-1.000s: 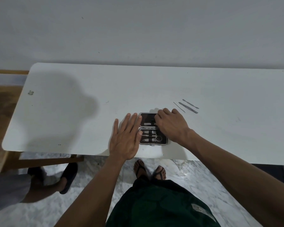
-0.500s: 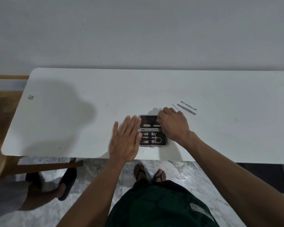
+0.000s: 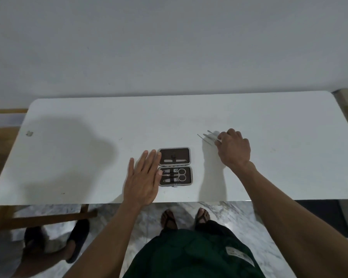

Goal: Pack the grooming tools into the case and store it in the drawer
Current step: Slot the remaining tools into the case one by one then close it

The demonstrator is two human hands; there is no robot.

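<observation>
Flat rectangular case [image 3: 175, 166] open; thin metal tools [image 3: 208, 137] beside.

- The right hand [image 3: 233, 149] is covering the near ends of the loose metal tools [image 3: 208, 137], so whether its fingers are gripping any of them cannot be told.
- Those tools are showing too thin and small to identify.
- The left hand [image 3: 143, 177] is hiding the left edge of the open case [image 3: 175, 166].
- The small pieces strapped in the case's far half are reading too small to name.
- A second person [image 3: 38, 251] at lower left is being cut off by the frame edge, only sandalled feet showing.
- The table [image 3: 88, 157] is hiding whatever is sitting beneath it.
</observation>
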